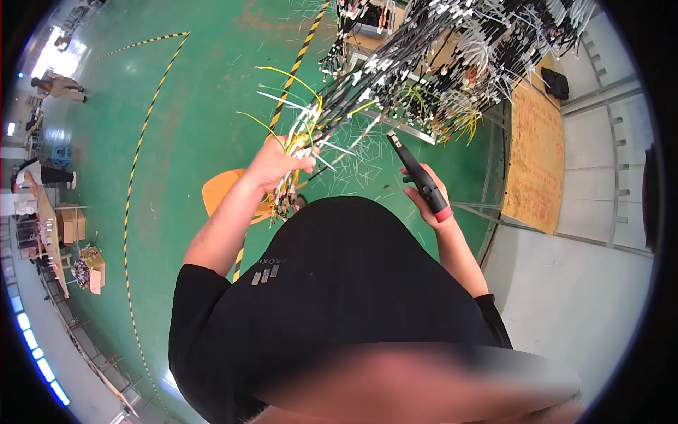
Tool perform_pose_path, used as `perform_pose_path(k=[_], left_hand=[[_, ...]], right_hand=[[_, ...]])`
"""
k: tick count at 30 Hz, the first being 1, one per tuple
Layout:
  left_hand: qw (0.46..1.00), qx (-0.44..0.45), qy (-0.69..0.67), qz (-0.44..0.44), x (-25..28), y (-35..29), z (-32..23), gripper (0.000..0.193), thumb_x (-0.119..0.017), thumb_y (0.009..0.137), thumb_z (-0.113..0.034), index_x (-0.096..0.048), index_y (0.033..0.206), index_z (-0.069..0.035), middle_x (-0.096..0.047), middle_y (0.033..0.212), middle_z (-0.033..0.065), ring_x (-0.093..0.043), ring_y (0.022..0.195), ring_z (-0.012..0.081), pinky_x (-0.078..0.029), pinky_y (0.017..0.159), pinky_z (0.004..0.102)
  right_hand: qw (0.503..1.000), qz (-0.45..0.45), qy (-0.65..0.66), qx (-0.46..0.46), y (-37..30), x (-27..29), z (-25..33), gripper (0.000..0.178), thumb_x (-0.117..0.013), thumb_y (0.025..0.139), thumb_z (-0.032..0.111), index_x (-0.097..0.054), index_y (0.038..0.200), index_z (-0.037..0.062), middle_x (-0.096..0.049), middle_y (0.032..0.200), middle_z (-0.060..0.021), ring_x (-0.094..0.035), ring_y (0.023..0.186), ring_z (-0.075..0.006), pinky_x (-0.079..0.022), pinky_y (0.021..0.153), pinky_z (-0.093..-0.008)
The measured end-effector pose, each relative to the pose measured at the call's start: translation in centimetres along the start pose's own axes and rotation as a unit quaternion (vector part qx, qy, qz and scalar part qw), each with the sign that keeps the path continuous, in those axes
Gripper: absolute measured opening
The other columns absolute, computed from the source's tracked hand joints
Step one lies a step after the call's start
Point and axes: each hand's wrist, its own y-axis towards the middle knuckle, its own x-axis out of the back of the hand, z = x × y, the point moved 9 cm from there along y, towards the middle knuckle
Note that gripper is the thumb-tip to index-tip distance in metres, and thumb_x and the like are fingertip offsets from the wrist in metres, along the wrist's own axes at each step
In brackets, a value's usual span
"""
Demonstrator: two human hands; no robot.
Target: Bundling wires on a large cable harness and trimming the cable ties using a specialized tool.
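My left hand (272, 162) is closed around a bundle of wires (304, 138), mostly white, black and yellow-green. Thin white cable ties stick out sideways from it, and its loose ends hang below the hand toward my shirt. My right hand (432, 194) grips a black cable tie gun (420, 175) with a red rear cap. The gun's metal nose points up and left, apart from the bundle in my left hand. From that bundle, black wires run up and right into a large heap of wires (459, 56) with white connectors.
An orange chair (222, 187) stands behind my left forearm. Cut white strips (360, 152) litter the green floor. At right is a wooden board (533, 155) with a black item (556, 83) by it. Striped floor tape (141, 134) runs at left, with another person (60, 87) far off.
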Motion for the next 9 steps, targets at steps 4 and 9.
perform_pose_path(k=[4, 9], left_hand=[[0.999, 0.027, 0.026, 0.013, 2.8, -0.4, -2.7, 0.034, -0.082, 0.087, 0.003, -0.07, 0.119, 0.006, -0.075, 0.104, 0.012, -0.074, 0.081, 0.0194, -0.062, 0.076, 0.0328], [0.996, 0.017, 0.023, 0.079, 4.6, -0.5, -5.5, 0.038, -0.082, 0.088, -0.002, -0.068, 0.123, 0.004, -0.075, 0.108, 0.0119, -0.075, 0.086, 0.0219, -0.063, 0.08, 0.0341]], right_hand=[[0.959, -0.052, 0.215, -0.176, -0.8, -2.4, -2.9, 0.04, -0.074, 0.094, 0.007, -0.065, 0.133, 0.0064, -0.069, 0.126, -0.006, -0.063, 0.119, -0.0209, -0.046, 0.108, -0.0382], [0.919, -0.099, 0.348, -0.154, -0.2, -5.0, -5.4, 0.04, -0.073, 0.096, 0.007, -0.064, 0.135, 0.0084, -0.07, 0.127, -0.0069, -0.062, 0.127, -0.0236, -0.045, 0.114, -0.0413]])
